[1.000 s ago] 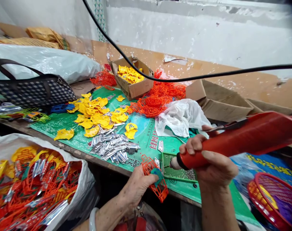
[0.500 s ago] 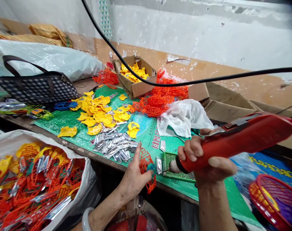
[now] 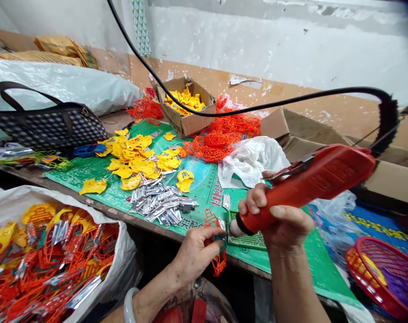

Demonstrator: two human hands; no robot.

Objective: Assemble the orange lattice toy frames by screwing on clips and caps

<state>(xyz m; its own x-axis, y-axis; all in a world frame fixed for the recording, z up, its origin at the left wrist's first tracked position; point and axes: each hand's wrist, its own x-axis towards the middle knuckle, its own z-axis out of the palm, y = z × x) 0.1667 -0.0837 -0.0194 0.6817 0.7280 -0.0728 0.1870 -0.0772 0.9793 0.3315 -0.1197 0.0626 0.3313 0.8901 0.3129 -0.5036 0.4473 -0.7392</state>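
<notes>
My right hand [image 3: 278, 220] is wrapped round a red electric screwdriver [image 3: 321, 175], held tilted with its pale nose pointing down and left. My left hand [image 3: 195, 251] pinches an orange lattice plastic piece [image 3: 219, 265] at the table edge, thumb and forefinger closed on it. The screwdriver's nose is just right of that piece; whether its tip touches anything is hidden. Beneath the nose lies a green perforated tray [image 3: 258, 242]. Left of it spreads a pile of silver metal strips [image 3: 163, 204], with yellow plastic pieces [image 3: 133, 154] heaped behind.
A white sack [image 3: 125, 251] of orange, yellow and silver assemblies stands at lower left. Behind are a cardboard box [image 3: 193, 123] of yellow pieces, orange lattice pieces [image 3: 220, 139] and a white plastic bag [image 3: 254, 157]. A black cable [image 3: 284, 101] crosses above; a red basket [image 3: 388, 260] sits right.
My left forefinger, stretched out before, has bent in towards the thumb over the orange piece. The screwdriver has shifted left with my right hand, and the rear cable has come into view.
</notes>
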